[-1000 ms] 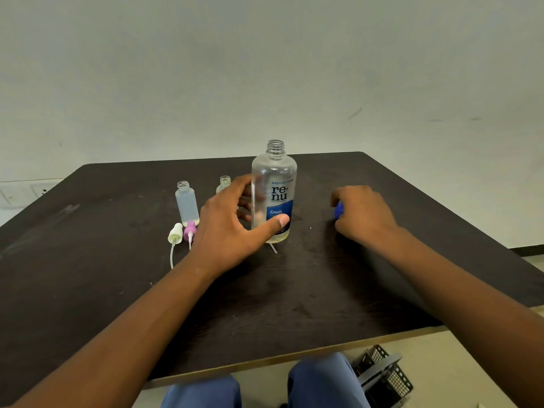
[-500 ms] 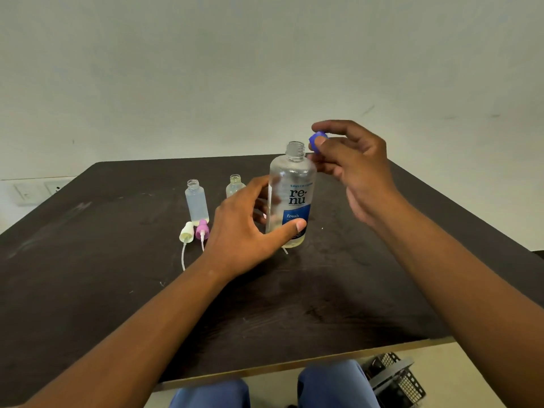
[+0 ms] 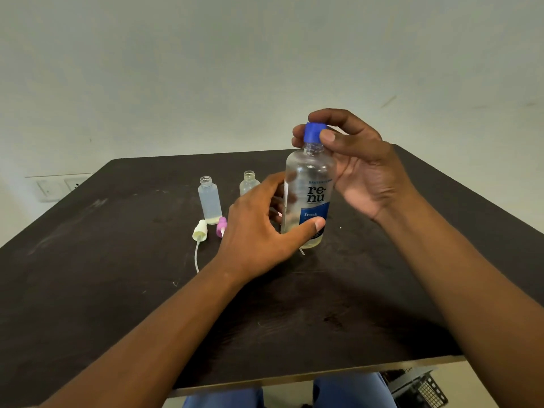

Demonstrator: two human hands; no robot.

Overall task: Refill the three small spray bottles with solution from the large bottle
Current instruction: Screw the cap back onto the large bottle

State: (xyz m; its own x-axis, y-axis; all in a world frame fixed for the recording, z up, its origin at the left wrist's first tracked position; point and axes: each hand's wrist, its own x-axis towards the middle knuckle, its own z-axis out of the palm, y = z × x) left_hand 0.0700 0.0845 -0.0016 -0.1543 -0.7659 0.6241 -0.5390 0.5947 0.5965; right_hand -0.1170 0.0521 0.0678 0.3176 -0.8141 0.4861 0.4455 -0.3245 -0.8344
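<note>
The large bottle [image 3: 307, 198] the left hand [image 3: 259, 231] grips is clear with a blue label; its cap [image 3: 314, 132], under the right hand's [image 3: 357, 169] fingertips, is blue. Left of the left hand lie cream [image 3: 200, 230] and pink [image 3: 221, 226] spray heads on the dark brown table [image 3: 117, 290].

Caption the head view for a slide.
Right hand pinches the blue cap onto the large bottle gripped by the left hand.
</note>
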